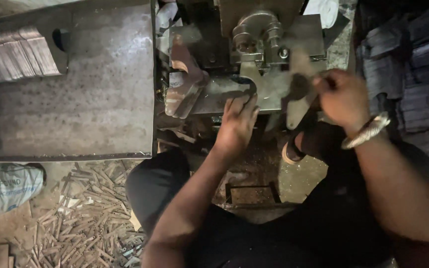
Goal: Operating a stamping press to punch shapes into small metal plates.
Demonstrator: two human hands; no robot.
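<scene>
- Pretty dim overall, light is mostly landing on the metal tray [75, 94] at left
- Right side is sinking into near-black shadow
- Both hands are looking soft, motion blur smearing the right hand [342, 97]

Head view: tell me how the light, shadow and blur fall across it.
Head view: dim, warm light overall; the right hand is smeared by motion blur, the left hand on the machine's metal plate is a little sharper; the stacked dark pieces at right sink into deep shadow; the flat tray at left catches the most light; the floor scrap stays readable.
</scene>
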